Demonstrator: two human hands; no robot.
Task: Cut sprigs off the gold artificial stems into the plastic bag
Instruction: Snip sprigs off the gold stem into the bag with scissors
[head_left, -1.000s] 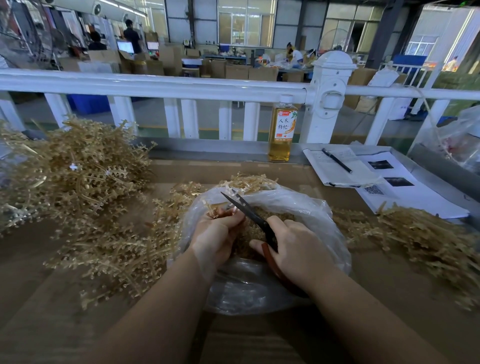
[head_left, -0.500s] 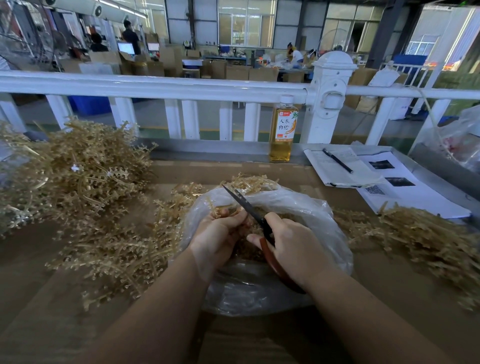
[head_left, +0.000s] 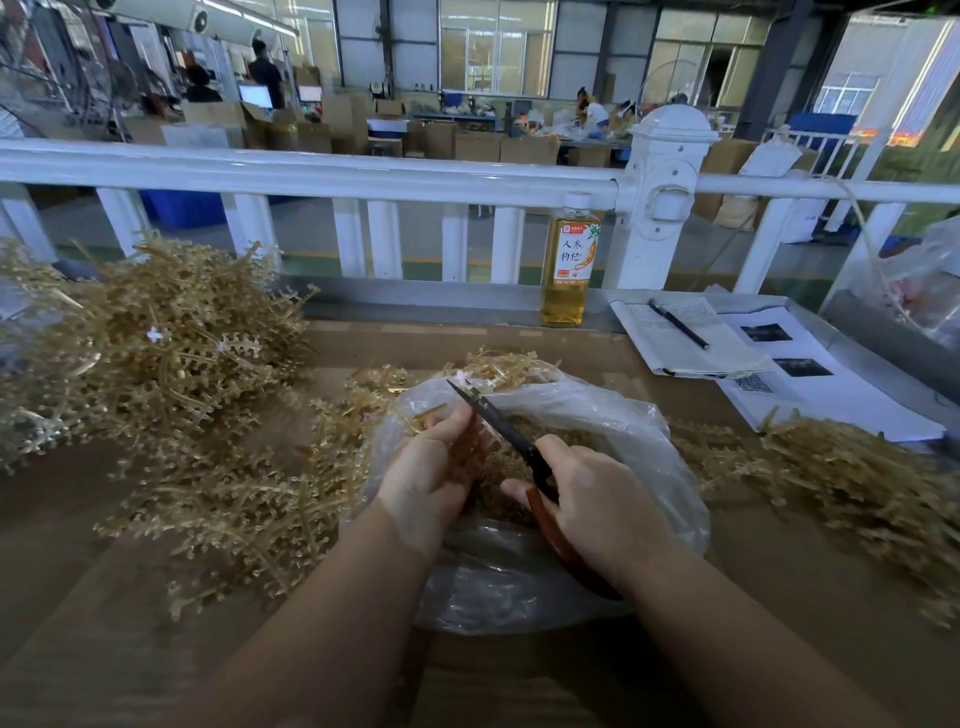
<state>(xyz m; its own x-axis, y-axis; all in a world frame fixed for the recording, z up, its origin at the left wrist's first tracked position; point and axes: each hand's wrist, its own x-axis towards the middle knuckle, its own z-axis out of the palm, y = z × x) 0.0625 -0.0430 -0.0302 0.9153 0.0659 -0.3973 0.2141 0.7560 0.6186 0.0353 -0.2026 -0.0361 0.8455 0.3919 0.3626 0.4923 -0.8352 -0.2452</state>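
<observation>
Hands (head_left: 511, 480) crowd plastic bag (head_left: 649, 441) between stem piles (head_left: 171, 353).

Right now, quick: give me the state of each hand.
Left hand: closed, pinching a gold stem over the plastic bag.
Right hand: closed, gripping the scissors, blades nearly shut.

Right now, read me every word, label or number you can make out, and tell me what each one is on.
"人参枸杞": on the label of the bottle by the railing.
Small red logo above it: too small to read.
Open notebook under the pen: handwriting too faint to read.
Printed sheets: dark photos and a QR code, with no readable words.
</observation>
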